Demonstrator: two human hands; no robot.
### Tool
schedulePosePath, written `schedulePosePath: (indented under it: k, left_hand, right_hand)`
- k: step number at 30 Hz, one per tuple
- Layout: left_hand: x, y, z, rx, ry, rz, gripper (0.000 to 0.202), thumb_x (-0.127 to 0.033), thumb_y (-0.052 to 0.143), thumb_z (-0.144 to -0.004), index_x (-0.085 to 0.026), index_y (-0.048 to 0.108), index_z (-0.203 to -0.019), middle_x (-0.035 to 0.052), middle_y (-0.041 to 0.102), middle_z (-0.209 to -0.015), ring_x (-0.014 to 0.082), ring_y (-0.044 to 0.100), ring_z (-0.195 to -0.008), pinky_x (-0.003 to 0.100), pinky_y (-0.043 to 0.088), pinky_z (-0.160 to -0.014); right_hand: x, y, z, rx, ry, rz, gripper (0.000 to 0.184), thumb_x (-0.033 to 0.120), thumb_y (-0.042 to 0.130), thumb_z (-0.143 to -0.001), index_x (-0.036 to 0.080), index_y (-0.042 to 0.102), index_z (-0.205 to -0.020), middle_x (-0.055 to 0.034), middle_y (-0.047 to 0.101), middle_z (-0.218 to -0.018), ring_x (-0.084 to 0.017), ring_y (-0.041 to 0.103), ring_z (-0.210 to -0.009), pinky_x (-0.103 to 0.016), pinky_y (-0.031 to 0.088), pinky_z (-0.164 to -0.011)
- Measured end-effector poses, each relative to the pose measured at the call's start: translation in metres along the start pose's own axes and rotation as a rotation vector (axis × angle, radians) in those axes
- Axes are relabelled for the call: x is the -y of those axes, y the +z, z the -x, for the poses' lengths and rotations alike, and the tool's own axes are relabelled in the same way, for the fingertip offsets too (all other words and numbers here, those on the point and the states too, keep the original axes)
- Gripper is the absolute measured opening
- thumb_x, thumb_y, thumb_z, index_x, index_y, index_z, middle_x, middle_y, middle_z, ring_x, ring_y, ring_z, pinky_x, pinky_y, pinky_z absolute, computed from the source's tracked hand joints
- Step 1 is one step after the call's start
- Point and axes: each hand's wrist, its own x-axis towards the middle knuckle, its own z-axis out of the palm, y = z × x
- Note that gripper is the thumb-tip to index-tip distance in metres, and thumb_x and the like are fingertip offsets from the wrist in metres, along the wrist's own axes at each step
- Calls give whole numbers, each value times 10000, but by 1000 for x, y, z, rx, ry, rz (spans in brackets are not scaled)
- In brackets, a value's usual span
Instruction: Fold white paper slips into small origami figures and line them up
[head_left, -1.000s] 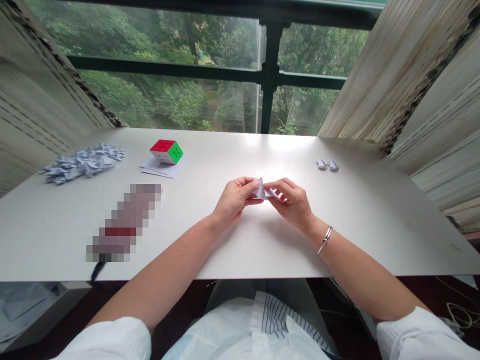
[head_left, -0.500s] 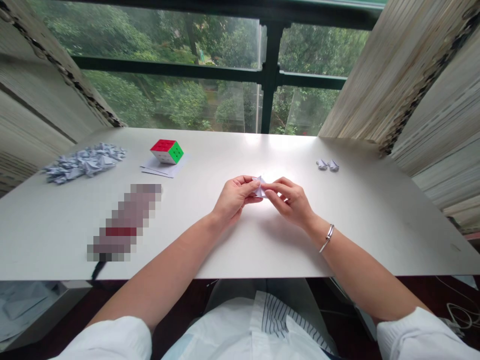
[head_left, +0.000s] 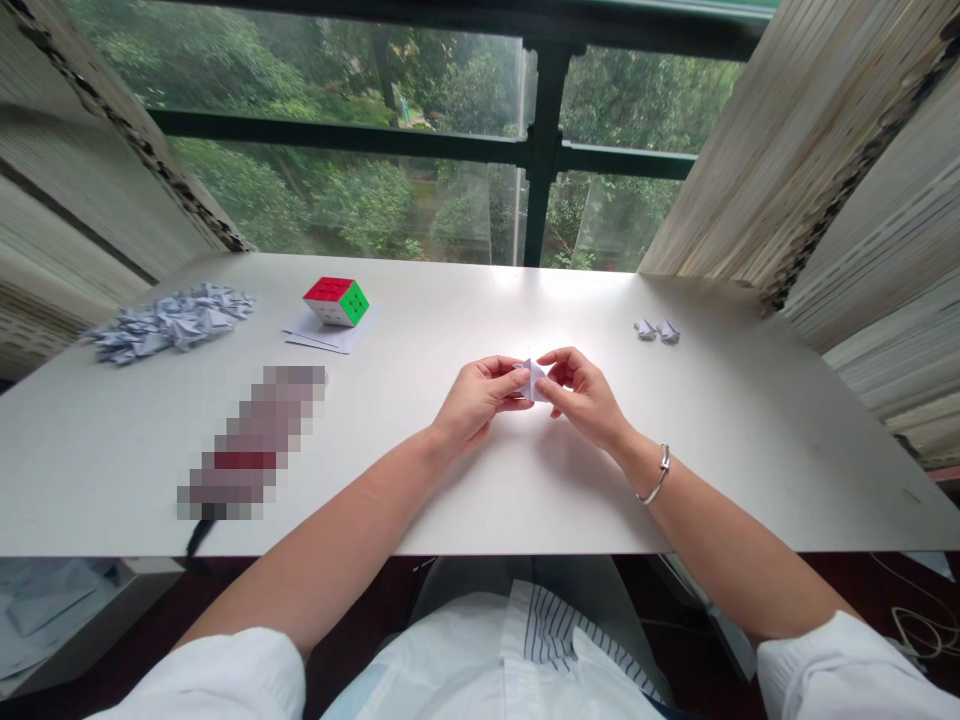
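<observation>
Between my two hands, just above the middle of the white table, is a small folded piece of white paper. My left hand pinches its left side between thumb and fingers. At the paper's right side, my right hand has its thumb pressed on the face and its fingers curled behind the edge. The fingertips hide part of the folds. Two small folded paper pieces lie on the table, beyond my right hand and to its right.
At the back left lies a heap of folded paper pieces. A puzzle cube rests on flat paper sheets. Nearer, left of my forearm, is a long pixelated object with a dark strap. A window and curtains border the table.
My right thumb has moved onto the paper's face, and the right fingers have lifted and curled. The paper is turned a little and sits slightly further right.
</observation>
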Motion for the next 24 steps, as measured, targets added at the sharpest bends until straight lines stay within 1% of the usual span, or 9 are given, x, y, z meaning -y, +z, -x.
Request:
schedulePosePath:
  k: [5,9,12,15,17,20,22,24]
  left_hand:
    - [0,-1,0,31,-21,-27,332,-345,848,-666,-128,699,-868,50,694,-827,145,656,-735,323,568,-720]
    - [1,0,0,19,-19,-68,363,-340,858,-649,-138,694,-902,49,692,-859,152,660,-761,330,573,-721]
    - [0,1,1,27,-23,-98,317,-329,838,-671,-138,681,-869,60,694,-884,159,664,-784,326,573,-725]
    - [-2,2,3,44,-34,-125,255,-316,806,-697,-142,674,-830,59,693,-865,153,656,-769,305,567,-703]
    - [-3,2,4,50,-40,-135,204,-298,778,-713,-149,667,-798,43,681,-823,141,644,-735,293,563,-684]
    - [-4,3,4,43,-46,-135,162,-280,744,-728,-159,646,-772,24,664,-781,141,648,-708,298,563,-673]
    - [-3,3,4,33,-40,-145,169,-283,746,-723,-163,647,-788,24,669,-789,152,660,-715,310,563,-678]
    - [-2,2,3,30,-21,-162,204,-309,761,-715,-166,666,-826,32,678,-819,162,664,-740,320,566,-685]
  right_hand:
    - [-1,-1,-1,12,87,-57,389,442,737,-756,183,584,-1003,40,529,-691,-103,514,-616,-202,502,-466]
    - [-1,0,-2,3,109,-86,398,442,755,-736,184,580,-984,59,510,-656,-89,488,-565,-199,493,-448]
    - [-1,0,-2,14,136,-97,422,449,771,-716,183,578,-980,64,516,-647,-83,484,-544,-196,484,-435]
    - [1,1,-2,28,176,-101,442,458,789,-694,180,579,-967,68,524,-630,-82,497,-526,-198,484,-428]
    - [4,1,-1,42,210,-102,438,473,797,-685,176,585,-927,59,546,-631,-81,512,-518,-200,487,-429]
    - [8,1,-1,79,255,-104,419,518,782,-698,164,588,-812,20,595,-668,-87,556,-535,-199,492,-435]
    - [9,1,0,95,266,-103,427,547,765,-710,163,585,-759,5,607,-676,-98,585,-556,-197,495,-439]
    - [9,0,0,85,264,-97,434,560,760,-712,166,581,-740,9,602,-659,-99,588,-547,-197,495,-438]
